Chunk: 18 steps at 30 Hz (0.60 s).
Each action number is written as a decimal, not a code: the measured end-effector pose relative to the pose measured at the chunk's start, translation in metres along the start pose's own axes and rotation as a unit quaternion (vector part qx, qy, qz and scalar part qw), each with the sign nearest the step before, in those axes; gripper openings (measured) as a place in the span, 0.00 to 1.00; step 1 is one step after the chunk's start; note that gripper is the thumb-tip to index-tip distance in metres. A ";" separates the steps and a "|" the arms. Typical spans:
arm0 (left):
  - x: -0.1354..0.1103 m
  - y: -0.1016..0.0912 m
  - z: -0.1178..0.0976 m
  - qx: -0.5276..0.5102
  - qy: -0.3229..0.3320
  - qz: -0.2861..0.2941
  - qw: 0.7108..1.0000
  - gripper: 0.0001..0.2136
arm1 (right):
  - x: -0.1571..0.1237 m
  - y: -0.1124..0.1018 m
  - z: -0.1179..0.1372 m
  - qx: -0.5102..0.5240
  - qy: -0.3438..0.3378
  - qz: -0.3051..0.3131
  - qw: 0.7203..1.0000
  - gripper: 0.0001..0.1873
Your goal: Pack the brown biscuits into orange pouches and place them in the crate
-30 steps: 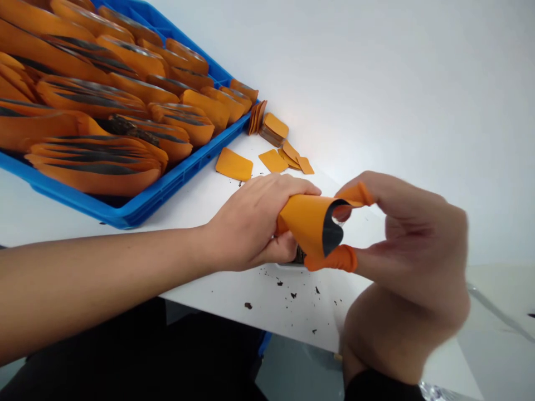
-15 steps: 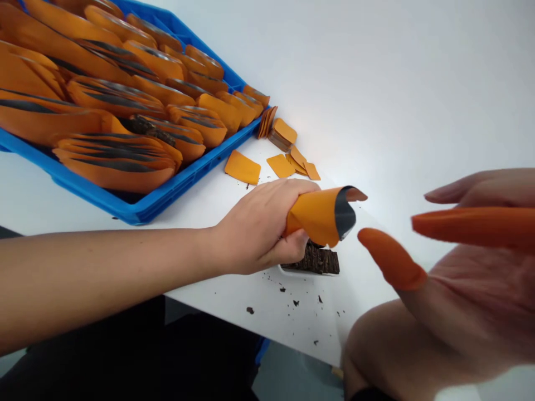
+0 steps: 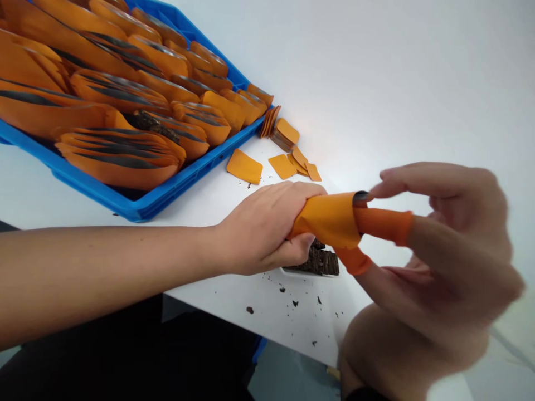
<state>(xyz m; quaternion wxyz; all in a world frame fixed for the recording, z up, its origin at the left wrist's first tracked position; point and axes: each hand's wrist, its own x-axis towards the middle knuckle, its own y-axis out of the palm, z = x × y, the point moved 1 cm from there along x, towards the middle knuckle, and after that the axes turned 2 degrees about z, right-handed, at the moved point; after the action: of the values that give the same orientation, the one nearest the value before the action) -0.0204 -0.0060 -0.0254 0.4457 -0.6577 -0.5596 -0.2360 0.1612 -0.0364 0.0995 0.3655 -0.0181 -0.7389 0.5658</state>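
My left hand (image 3: 267, 228) is closed around an orange pouch (image 3: 328, 220) with a dark lining, its mouth facing right. My right hand (image 3: 443, 267) wears orange finger cots on the thumb and one finger. The covered finger (image 3: 382, 223) goes in at the pouch's mouth, and the covered thumb (image 3: 353, 260) lies against its underside, so the lower rim is between them. A bare fingertip is at the dark upper rim. Partly hidden under my left hand is a stack of dark brown, ridged strips (image 3: 321, 262) in a white tray (image 3: 292, 271).
A blue crate (image 3: 142, 209) full of orange pouches (image 3: 121, 159) stands at the left; dark pieces (image 3: 154, 125) stick out of one. Small orange cards (image 3: 244, 167) lie loose and stacked beside it. Dark crumbs (image 3: 249, 310) are scattered near the front edge of the white table (image 3: 234, 289).
My right hand has moved left onto the pouch, its covered finger now in the mouth and its thumb underneath. My left hand and the pouch have shifted slightly right.
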 end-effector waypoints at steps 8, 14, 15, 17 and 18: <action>-0.003 0.005 -0.001 0.091 0.012 0.027 0.995 0.24 | 0.002 -0.004 -0.001 -0.084 0.002 0.095 0.992 0.14; -0.003 0.004 0.003 0.070 0.016 0.000 0.997 0.25 | 0.005 0.005 -0.003 -0.036 0.012 0.055 0.998 0.15; -0.004 0.005 0.005 0.056 0.011 -0.005 0.998 0.26 | 0.006 0.007 -0.004 -0.018 0.010 0.059 0.998 0.14; -0.007 0.006 0.010 0.020 0.003 -0.011 1.000 0.30 | 0.007 0.012 -0.007 0.018 -0.001 0.049 0.999 0.12; -0.008 0.007 0.013 0.002 0.001 -0.010 1.000 0.31 | 0.008 0.014 -0.009 0.029 -0.004 0.044 0.999 0.11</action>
<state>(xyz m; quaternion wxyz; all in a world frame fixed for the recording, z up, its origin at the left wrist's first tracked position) -0.0186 0.0011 -0.0404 0.4453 -0.6506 -0.5663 -0.2400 0.1546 -0.0207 0.0924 0.3378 -0.0375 -0.7221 0.6025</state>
